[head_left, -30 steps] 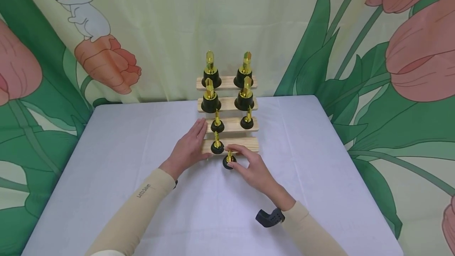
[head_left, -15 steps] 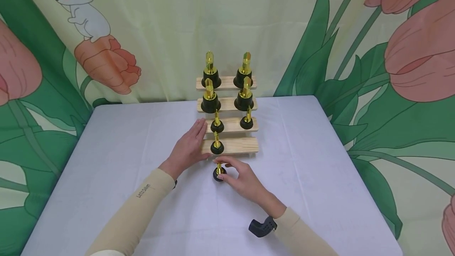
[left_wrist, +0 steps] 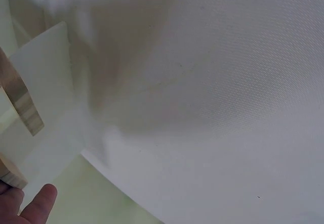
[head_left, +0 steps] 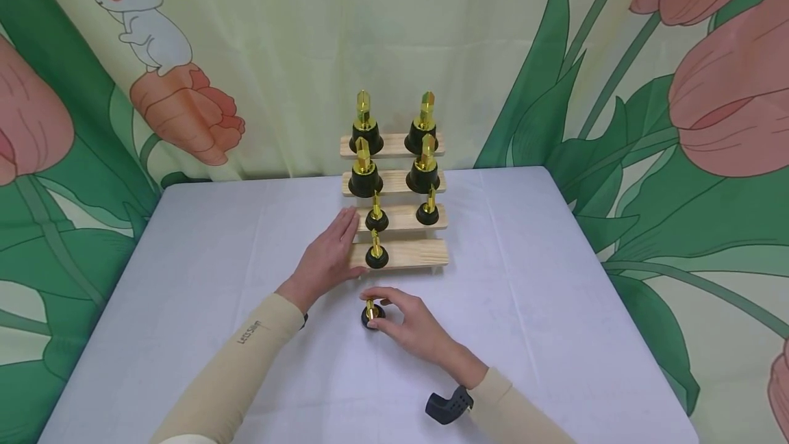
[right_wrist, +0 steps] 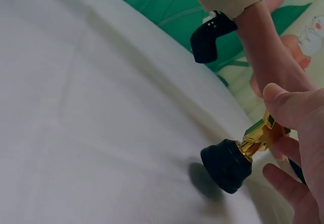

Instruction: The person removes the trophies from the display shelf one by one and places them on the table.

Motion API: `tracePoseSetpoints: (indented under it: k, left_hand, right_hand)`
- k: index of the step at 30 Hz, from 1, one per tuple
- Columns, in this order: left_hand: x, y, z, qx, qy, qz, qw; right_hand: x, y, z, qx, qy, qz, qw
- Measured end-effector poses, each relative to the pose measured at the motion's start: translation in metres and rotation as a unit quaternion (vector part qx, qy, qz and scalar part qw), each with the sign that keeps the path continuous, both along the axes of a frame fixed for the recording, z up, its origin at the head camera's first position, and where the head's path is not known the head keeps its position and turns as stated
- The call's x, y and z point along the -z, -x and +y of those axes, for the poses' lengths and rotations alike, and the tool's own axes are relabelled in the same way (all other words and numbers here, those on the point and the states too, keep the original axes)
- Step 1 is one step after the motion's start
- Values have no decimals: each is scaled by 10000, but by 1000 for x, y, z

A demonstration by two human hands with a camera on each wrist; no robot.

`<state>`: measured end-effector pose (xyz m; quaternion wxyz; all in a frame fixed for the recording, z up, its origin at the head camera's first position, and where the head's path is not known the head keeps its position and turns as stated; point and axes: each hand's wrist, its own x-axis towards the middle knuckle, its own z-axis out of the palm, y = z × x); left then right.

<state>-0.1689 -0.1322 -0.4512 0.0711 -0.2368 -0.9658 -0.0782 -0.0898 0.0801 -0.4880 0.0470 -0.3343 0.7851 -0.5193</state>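
In the head view my right hand (head_left: 409, 324) pinches a small trophy (head_left: 372, 315) by its gold top, in front of the stand. The right wrist view shows the trophy's black base (right_wrist: 227, 166) tilted, its shadow on the cloth beside it. My left hand (head_left: 327, 252) rests at the left end of the stepped wooden stand (head_left: 419, 252), fingers straight against it and thumb at the lowest step's front. A single small trophy (head_left: 377, 252) stands on that step's left half. Fingers (left_wrist: 40, 203) show beside a plank end in the left wrist view.
Two small trophies, the right one (head_left: 428, 210) included, stand on the second step. Larger trophies (head_left: 366, 173) fill the two upper steps in pairs. A white cloth covers the table (head_left: 524, 259). Behind it hangs a printed curtain (head_left: 296, 53).
My right hand has carried the small trophy away from the lowest step's front edge, toward me and to the left. My left hand has stayed at the stand.
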Motion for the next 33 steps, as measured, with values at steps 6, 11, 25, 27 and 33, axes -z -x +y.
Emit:
tracePoseSetpoints:
  k: [6,11,25,27,33]
  left_hand:
    - [0,1,0,-10,-24,4,10000]
    - [1,2,-1,-29,1,-34,10000]
    - [2,1,1,0,-53,92,9999]
    - [2,1,0,-28,-46,79,10000]
    - [2,0,0,-6,-93,69,9999]
  right_hand:
    - [3,-3,-4,-79,28,-30,10000]
    - [2,-3,-8,-86,43,126,9999]
    - [9,4,-11,23,-112,32,9999]
    - [10,4,-11,33,-163,147,9998]
    - [8,3,-9,107,-199,528,9983]
